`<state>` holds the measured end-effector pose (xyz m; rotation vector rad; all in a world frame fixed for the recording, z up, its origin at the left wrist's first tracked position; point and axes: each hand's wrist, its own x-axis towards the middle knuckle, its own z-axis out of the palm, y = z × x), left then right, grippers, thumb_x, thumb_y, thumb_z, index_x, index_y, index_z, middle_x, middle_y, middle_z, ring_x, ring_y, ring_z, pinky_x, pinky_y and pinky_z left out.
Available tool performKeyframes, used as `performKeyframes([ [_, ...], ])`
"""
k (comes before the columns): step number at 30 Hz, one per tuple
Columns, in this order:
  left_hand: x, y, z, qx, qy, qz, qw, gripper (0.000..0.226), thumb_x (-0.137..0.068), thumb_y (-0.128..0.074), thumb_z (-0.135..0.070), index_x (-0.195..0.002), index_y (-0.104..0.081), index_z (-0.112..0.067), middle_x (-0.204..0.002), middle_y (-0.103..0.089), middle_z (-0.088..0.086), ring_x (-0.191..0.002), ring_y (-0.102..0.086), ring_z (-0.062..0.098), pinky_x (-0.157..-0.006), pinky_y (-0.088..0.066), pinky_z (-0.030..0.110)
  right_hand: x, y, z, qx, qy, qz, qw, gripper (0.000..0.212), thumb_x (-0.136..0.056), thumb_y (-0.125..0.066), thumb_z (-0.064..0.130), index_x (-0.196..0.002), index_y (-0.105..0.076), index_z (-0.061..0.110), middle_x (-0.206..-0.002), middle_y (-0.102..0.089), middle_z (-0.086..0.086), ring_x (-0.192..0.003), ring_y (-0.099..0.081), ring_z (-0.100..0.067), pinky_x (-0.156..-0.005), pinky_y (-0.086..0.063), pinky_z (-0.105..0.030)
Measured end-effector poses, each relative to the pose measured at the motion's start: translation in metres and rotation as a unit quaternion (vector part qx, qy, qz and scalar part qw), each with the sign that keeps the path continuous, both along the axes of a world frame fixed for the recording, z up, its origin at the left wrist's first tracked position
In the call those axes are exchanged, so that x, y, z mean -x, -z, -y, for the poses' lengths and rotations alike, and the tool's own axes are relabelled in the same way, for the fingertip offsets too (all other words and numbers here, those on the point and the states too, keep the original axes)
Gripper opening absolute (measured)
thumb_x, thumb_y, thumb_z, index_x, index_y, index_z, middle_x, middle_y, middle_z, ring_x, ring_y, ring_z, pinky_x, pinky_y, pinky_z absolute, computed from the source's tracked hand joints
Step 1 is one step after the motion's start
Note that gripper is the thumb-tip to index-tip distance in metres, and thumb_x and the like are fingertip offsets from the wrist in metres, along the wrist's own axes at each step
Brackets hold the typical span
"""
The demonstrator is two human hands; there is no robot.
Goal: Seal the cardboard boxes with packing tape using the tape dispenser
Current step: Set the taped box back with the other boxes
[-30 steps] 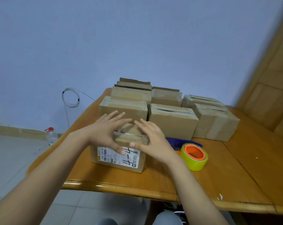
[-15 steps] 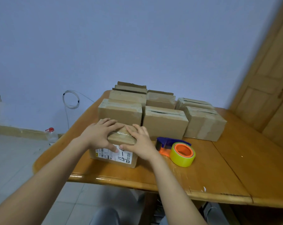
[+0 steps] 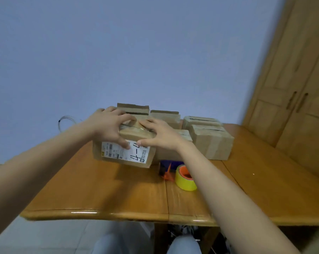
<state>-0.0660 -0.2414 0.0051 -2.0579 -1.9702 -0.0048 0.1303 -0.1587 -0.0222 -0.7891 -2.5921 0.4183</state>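
Cardboard box (image 3: 134,133) with the white label (image 3: 125,153) was tilted low over the counter (image 3: 100,195), just before the other boxes (image 3: 211,143), left grip (image 3: 107,125) and right grip (image 3: 160,134) both clasped over its top. So shallow a hold might let it slip, or the right forearm nudge the tape dispenser (image 3: 180,176).

Left hand (image 3: 109,127) and right hand (image 3: 160,134) cover most of the top of the labelled box (image 3: 136,133); the fine print on its label (image 3: 136,156) is too small to read. Right forearm (image 3: 200,165) hides part of the tape dispenser (image 3: 166,171).
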Motion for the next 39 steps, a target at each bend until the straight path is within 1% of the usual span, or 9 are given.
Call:
performKeyframes([
  [3, -0.017, -0.025, -0.020, -0.017, 0.008, 0.011, 1.000, 0.099, -0.059, -0.062, -0.083, -0.143, -0.027, -0.041, -0.143, -0.038, -0.005, -0.131, -0.032, 0.021, -0.104, -0.032, 0.042, -0.018, -0.032, -0.021, -0.049, 0.000, 0.011, 0.999, 0.077, -0.080, -0.067, 0.054, -0.146, -0.034, 0.034, -0.145, -0.036, 0.006, -0.131, -0.034, -0.015, -0.104, -0.033, -0.034],
  [5, -0.028, -0.040, -0.038, -0.040, 0.018, 0.002, 0.999, 0.097, -0.062, -0.062, -0.081, -0.143, -0.027, -0.040, -0.141, -0.039, -0.004, -0.131, -0.033, 0.022, -0.103, -0.035, 0.043, -0.030, -0.051, -0.040, -0.085, 0.015, 0.027, 0.996, 0.076, -0.080, -0.065, 0.058, -0.145, -0.032, 0.039, -0.140, -0.039, 0.009, -0.127, -0.037, -0.015, -0.099, -0.038, -0.036],
  [9, -0.048, -0.070, -0.081, -0.096, 0.035, -0.019, 0.995, 0.098, -0.063, -0.059, -0.081, -0.143, -0.025, -0.037, -0.140, -0.039, 0.000, -0.130, -0.033, 0.025, -0.103, -0.034, 0.047, -0.047, -0.091, -0.079, -0.135, 0.037, 0.049, 0.989, 0.079, -0.077, -0.064, 0.062, -0.145, -0.027, 0.044, -0.135, -0.038, 0.008, -0.124, -0.036, -0.016, -0.098, -0.041, -0.044],
  [14, -0.062, -0.091, -0.140, -0.162, 0.031, -0.045, 0.985, 0.102, -0.063, -0.059, -0.081, -0.145, -0.022, -0.033, -0.139, -0.038, 0.005, -0.128, -0.034, 0.028, -0.101, -0.034, 0.047, -0.059, -0.131, -0.125, -0.195, 0.063, 0.068, 0.976, 0.084, -0.075, -0.070, 0.051, -0.146, -0.026, 0.044, -0.126, -0.041, 0.003, -0.114, -0.039, -0.016, -0.094, -0.044, -0.043],
  [17, -0.067, -0.087, -0.173, -0.190, 0.020, -0.047, 0.980, 0.103, -0.065, -0.059, -0.081, -0.146, -0.019, -0.032, -0.139, -0.036, 0.006, -0.127, -0.033, 0.029, -0.101, -0.033, 0.047, -0.059, -0.136, -0.157, -0.213, 0.074, 0.087, 0.970, 0.089, -0.073, -0.074, 0.048, -0.146, -0.025, 0.040, -0.132, -0.037, 0.002, -0.121, -0.036, -0.017, -0.095, -0.043, -0.040],
  [20, -0.067, -0.074, -0.201, -0.188, 0.020, -0.033, 0.981, 0.100, -0.067, -0.058, -0.080, -0.146, -0.018, -0.032, -0.139, -0.035, 0.006, -0.127, -0.032, 0.028, -0.103, -0.030, 0.047, -0.057, -0.128, -0.187, -0.191, 0.082, 0.088, 0.974, 0.090, -0.071, -0.076, 0.047, -0.145, -0.025, 0.041, -0.134, -0.034, 0.007, -0.121, -0.035, -0.014, -0.095, -0.043, -0.038],
  [25, -0.060, -0.044, -0.238, -0.126, 0.020, 0.002, 0.992, 0.097, -0.068, -0.058, -0.079, -0.144, -0.022, -0.032, -0.139, -0.035, 0.005, -0.128, -0.032, 0.028, -0.104, -0.030, 0.046, -0.049, -0.094, -0.231, -0.134, 0.064, 0.097, 0.984, 0.090, -0.067, -0.077, 0.049, -0.143, -0.029, 0.043, -0.126, -0.038, 0.010, -0.114, -0.042, -0.011, -0.096, -0.045, -0.039],
  [27, -0.058, -0.030, -0.250, -0.110, 0.022, 0.008, 0.994, 0.095, -0.068, -0.058, -0.079, -0.143, -0.024, -0.032, -0.138, -0.036, 0.004, -0.127, -0.033, 0.027, -0.103, -0.031, 0.046, -0.046, -0.080, -0.244, -0.120, 0.059, 0.106, 0.985, 0.091, -0.068, -0.077, 0.049, -0.144, -0.028, 0.042, -0.127, -0.037, 0.010, -0.115, -0.041, -0.011, -0.097, -0.044, -0.039],
  [39, -0.047, 0.032, -0.293, -0.031, 0.020, 0.019, 0.999, 0.095, -0.065, -0.057, -0.083, -0.140, -0.027, -0.032, -0.137, -0.036, 0.004, -0.127, -0.033, 0.027, -0.104, -0.030, 0.047, -0.035, -0.012, -0.289, -0.047, 0.059, 0.131, 0.988, 0.092, -0.068, -0.076, 0.051, -0.144, -0.025, 0.047, -0.129, -0.036, 0.012, -0.116, -0.042, -0.009, -0.097, -0.045, -0.037],
])
